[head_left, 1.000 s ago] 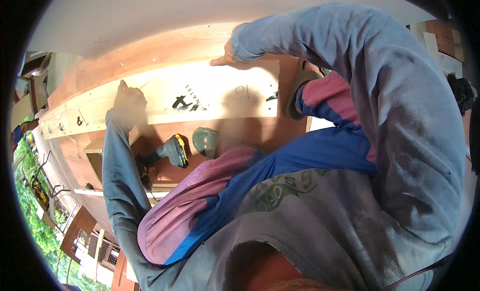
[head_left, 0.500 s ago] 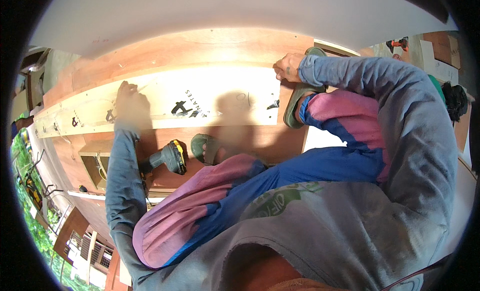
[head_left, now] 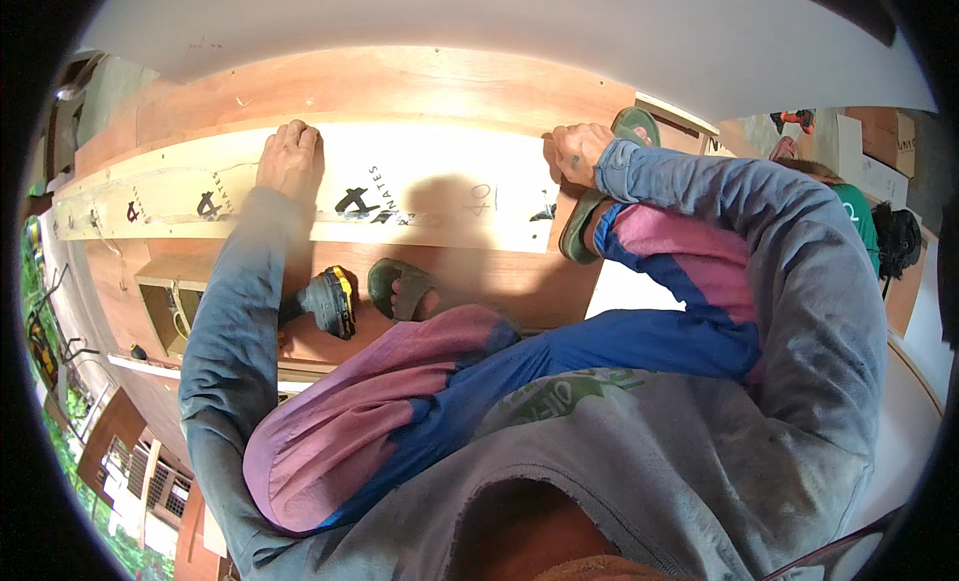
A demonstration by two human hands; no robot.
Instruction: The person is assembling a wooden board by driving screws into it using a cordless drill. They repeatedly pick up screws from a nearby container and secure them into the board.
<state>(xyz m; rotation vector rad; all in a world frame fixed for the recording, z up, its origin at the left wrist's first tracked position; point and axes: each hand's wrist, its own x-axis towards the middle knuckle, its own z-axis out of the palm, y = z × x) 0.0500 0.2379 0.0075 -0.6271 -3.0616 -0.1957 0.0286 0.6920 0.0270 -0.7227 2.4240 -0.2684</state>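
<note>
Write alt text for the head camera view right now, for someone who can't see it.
A left hand rests at the far edge of a long, pale board, and a right hand is at its right end. On the board's near side, a dark cordless power tool with yellow trim sits beside a green-sandalled foot.

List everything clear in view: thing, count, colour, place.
Board: one, pale, centre.
Panelling: uncounted, reddish, around board.
Panel: one, white, top.
Power tool: one, grey-yellow, centre left.
Box: one, brown, left.
Second tool: one, orange, upper right.
Other person: one, green top, right.
Shaggy item: one, black, right edge.
Foliage: uncounted, green, left edge.
Sandals: two, olive, near the board.
Trousers: one pair, pink-blue, centre.
Sweatshirt: one, grey, bottom.
Left hand: one, on the board.
Right hand: one, board's right end.
</note>
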